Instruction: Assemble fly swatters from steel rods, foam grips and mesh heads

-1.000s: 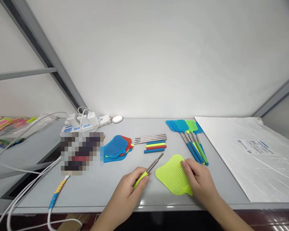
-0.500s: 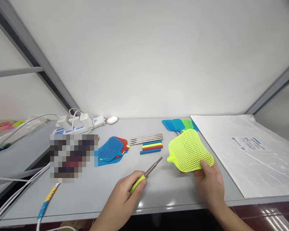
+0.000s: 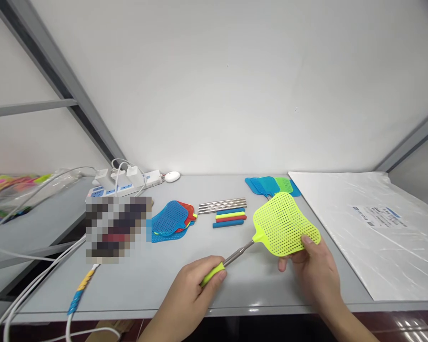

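Nearest the camera, the left hand curls its fingers around the yellow-green foam grip of a thin telescopic steel rod, thumb lying along the grip. The rod slants up and to the right, off the grey tabletop, and its tip meets the neck of the yellow-green perforated plastic swatter head. The right hand pinches that head at its lower right edge, thumb tip on the front face and the other fingers pressed together behind it, so the mesh is held tilted above the table between the two hands.

Further back lie four short foam sleeves in blue, yellow, red and blue, just behind them a row of bare steel rods, and to their left a pile of loose swatter heads, blue over red. Behind the held head lie finished swatters in blue and green.

To the right, a clear plastic bag of white sheets bears a white printed label; its writing is too small to read. At the back left, a white power strip holds plugged-in chargers.
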The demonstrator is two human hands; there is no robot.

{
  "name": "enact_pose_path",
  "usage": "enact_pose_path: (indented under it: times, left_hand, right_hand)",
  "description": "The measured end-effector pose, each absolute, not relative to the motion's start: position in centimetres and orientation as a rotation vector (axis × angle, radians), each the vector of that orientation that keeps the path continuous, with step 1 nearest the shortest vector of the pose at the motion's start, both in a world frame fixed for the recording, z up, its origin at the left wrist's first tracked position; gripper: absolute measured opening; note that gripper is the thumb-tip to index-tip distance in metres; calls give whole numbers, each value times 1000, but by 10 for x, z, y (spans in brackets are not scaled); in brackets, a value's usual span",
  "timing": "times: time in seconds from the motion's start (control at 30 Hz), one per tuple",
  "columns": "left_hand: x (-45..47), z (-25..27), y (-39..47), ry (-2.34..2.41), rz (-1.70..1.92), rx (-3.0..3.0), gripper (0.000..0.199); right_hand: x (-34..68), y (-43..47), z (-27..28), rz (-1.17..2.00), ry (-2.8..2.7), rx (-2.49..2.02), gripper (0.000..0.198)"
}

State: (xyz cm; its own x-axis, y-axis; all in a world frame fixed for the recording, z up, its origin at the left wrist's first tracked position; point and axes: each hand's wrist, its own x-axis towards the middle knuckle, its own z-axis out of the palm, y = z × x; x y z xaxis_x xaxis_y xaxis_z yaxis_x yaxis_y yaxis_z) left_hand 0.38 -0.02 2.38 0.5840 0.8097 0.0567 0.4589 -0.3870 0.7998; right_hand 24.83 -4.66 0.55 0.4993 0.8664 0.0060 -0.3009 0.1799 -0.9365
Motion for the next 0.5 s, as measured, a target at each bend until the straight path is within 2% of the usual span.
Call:
enact_pose_path:
  times: [0.5]
  left_hand:
    - [3,30,-3,997,509,2099,32]
  right_hand:
    - [260,-46,6,960,-748,-1096,20]
